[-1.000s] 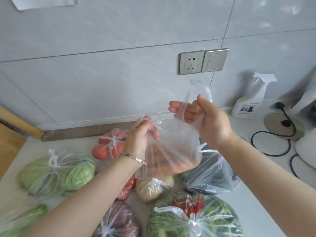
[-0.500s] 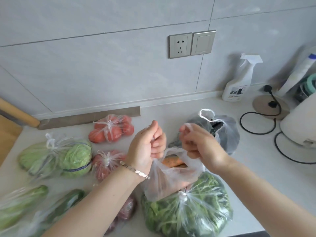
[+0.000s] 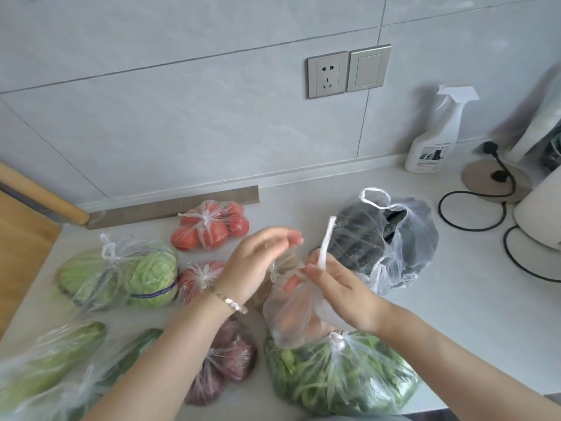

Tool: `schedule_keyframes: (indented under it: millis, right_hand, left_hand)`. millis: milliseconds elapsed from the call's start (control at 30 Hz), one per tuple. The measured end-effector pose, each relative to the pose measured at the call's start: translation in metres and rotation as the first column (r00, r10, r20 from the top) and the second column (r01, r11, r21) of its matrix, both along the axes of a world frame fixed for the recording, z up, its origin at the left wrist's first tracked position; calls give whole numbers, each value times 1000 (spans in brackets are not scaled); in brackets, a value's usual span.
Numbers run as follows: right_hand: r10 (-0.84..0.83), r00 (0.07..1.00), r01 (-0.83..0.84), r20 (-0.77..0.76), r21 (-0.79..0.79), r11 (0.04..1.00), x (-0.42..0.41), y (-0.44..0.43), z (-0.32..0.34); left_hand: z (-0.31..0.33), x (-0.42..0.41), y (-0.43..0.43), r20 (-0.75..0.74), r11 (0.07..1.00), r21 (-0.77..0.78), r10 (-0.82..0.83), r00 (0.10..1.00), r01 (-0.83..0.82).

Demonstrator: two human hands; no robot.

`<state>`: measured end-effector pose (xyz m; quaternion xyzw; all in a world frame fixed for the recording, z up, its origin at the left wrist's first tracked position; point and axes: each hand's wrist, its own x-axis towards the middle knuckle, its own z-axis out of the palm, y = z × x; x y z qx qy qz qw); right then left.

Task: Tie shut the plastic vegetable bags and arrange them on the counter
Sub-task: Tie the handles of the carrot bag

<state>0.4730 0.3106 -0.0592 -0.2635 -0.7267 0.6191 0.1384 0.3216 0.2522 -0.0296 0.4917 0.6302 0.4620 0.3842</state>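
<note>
A clear plastic bag of carrots (image 3: 291, 317) rests partly on a tied bag of green beans (image 3: 340, 375). My right hand (image 3: 343, 290) pinches one twisted white handle of the carrot bag, which sticks upward. My left hand (image 3: 258, 262), blurred with motion, is at the other handle by the bag's mouth; its grip is unclear. Tied bags lie around: tomatoes (image 3: 209, 226), more tomatoes (image 3: 197, 279), cabbages (image 3: 121, 275), purple vegetables (image 3: 224, 363). A bag of dark vegetables (image 3: 391, 238) sits behind with its handles loose.
Long green vegetables in bags (image 3: 51, 360) lie at the lower left. A spray bottle (image 3: 434, 138), a round base with a black cord (image 3: 491, 177) and a white appliance (image 3: 540, 214) stand at the right. A wooden board (image 3: 21, 238) is at the left edge.
The carrot bag came down from held in the air to rest on the green bean bag. My hands drew together at its mouth, and one handle now stands up from my right hand.
</note>
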Motion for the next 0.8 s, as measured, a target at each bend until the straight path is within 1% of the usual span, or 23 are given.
schedule_keyframes:
  millis: [67,100,167,233,300,367,400,433,467,500,567,600,633,667,700,800]
  right_hand:
    - [-32,999,31,-23,-62,998,4,2,3]
    - [-37,999,35,-23,-87,996,6,3,6]
    - [-17,1000,17,1,-110,994,10,5,10]
    - [15,999,-9,43,-119,993,11,7,11]
    - [26,995,-16,91,-108,994,12,9,11]
    - [-6,993,15,121,-75,997,15,13,9]
    - [-37,994,44,106,-70,997,17,16,9]
    - [-76,994,82,80,-72,994,19,19,11]
    - [-129,991,133,45,-86,987,21,22,11]
    - [-186,982,186,13,-107,977,23,25,12]
    - [-276,961,269,-25,-148,952,24,26,11]
    - [-304,952,298,-26,-137,945,23,26,8]
    - [-332,943,328,-21,-106,939,22,25,6]
    - [-371,929,369,-8,-73,926,20,25,3]
    - [-413,911,412,1,-44,910,19,26,0]
    - [-511,859,507,29,85,858,18,32,-7]
  left_hand:
    - [-12,6,-10,-136,1000,7,-27,990,28]
    - [-16,10,-12,-188,997,55,-38,981,50]
    - [-21,13,-14,-237,986,138,-63,969,98]
    - [-22,14,-12,-304,981,130,-102,947,147]
    - [-25,13,-9,-429,973,120,-128,894,197]
    - [-30,14,-6,-554,968,90,-147,820,234]
    - [-33,14,-5,-594,971,68,-146,791,230]
    - [-37,14,-5,-602,978,46,-137,786,206]
    - [-39,15,-4,-567,986,12,-129,813,165]
    - [-40,17,-4,-486,993,-29,-110,867,110]
    - [-41,22,-4,-197,993,-115,-34,980,11]
    - [-41,26,-3,-67,992,-122,10,998,-18]
    - [-40,32,-3,3,993,-108,43,999,-43]
    - [-40,37,-3,19,996,-69,60,998,-59]
    - [-39,43,-3,0,998,-18,60,998,-60]
    - [-43,55,-3,-135,996,73,55,989,-46]
